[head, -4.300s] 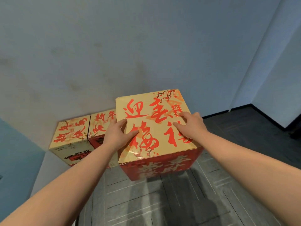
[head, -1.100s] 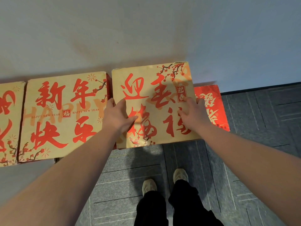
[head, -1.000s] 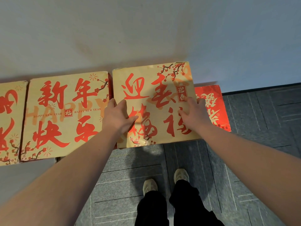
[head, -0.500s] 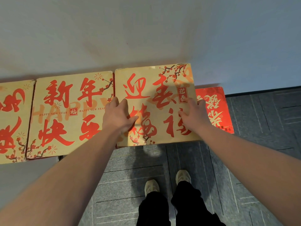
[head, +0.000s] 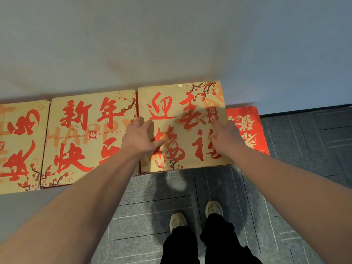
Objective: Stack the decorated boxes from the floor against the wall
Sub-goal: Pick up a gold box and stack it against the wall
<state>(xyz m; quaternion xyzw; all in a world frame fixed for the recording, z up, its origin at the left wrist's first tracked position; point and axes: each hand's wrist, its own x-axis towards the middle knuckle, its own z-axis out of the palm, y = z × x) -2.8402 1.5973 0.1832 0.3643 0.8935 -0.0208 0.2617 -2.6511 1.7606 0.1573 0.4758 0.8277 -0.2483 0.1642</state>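
A tan decorated box with red calligraphy and plum blossoms stands against the wall, its top level with the neighbouring boxes. My left hand lies on its left part and my right hand on its right part, fingers spread and pressed on the top. A second tan box reading "HAPPY NEW YEAR" touches its left side. A third tan box sits further left, cut off by the frame. A lower red box shows to the right, partly under the held box.
Dark grey carpet tiles cover the floor to the right and in front. My two shoes and black trousers stand just before the boxes. A pale grey strip of floor runs at the lower left.
The box went from being carried toward the wall to standing in the row. Over the last second it closed the small gap to the middle box; my hands kept their hold.
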